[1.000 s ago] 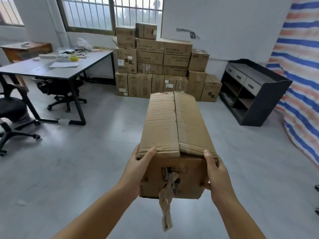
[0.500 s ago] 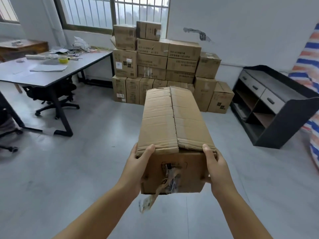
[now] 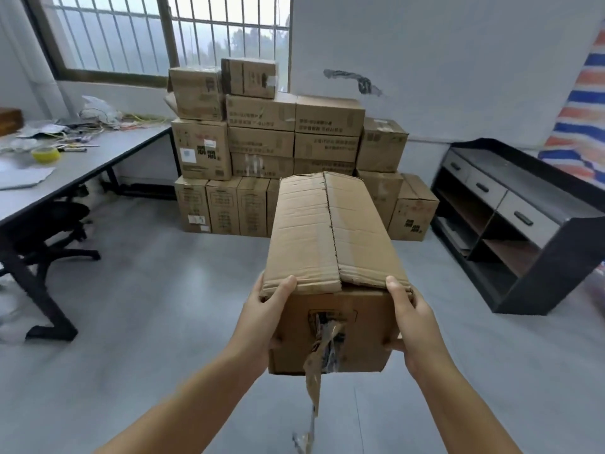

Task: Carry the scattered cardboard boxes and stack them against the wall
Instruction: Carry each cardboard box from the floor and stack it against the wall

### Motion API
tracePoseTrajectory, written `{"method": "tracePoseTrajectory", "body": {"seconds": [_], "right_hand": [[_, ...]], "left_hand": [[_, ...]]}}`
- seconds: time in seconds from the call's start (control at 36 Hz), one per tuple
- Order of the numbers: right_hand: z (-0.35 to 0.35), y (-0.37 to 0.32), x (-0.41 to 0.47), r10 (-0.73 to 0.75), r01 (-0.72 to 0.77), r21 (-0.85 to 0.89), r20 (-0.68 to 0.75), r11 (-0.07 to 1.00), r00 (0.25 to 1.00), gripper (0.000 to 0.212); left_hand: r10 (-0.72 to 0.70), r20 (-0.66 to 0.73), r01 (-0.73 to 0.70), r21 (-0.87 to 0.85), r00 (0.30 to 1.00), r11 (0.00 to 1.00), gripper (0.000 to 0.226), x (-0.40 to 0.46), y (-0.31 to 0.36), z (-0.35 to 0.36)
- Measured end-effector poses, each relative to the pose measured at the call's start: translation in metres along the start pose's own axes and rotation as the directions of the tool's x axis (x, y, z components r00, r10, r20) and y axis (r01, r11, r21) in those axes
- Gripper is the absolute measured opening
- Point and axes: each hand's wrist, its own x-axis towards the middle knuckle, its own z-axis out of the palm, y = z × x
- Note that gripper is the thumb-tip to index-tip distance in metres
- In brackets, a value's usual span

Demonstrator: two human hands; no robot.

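Note:
A long brown cardboard box (image 3: 330, 237) is up off the floor in front of me, its closed flaps on top and a torn strip of tape dangling from its near end. My left hand (image 3: 263, 317) grips the box's near left corner, thumb on the top flap. On the near right corner my right hand (image 3: 414, 317) grips the same way. Straight ahead, a stack of cardboard boxes (image 3: 278, 149) stands several layers high against the white wall (image 3: 442, 60), below the barred window. The carried box hides part of the stack's bottom row.
A grey desk (image 3: 75, 172) with cables, papers and a yellow tape roll stands at the left, a black office chair (image 3: 55, 231) under it. A black cabinet (image 3: 510, 221) with drawers lies at the right, beside a striped tarp (image 3: 582, 109). Grey floor lies between me and the stack.
The stack and the wall have come closer and grown in view as I walk forward with the box. Both hands keep the same hold. The tape strip swings.

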Motion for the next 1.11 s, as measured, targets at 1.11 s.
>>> {"method": "tracePoseTrajectory", "body": {"seconds": [1.11], "right_hand": [[0.345,-0.167,0.755,-0.153,0.153,0.012,0.065,0.988,0.986,0.065]], "left_hand": [[0.156,-0.100,-0.161,-0.042,0.983,0.986,0.059,0.798,0.218,0.039]]}}
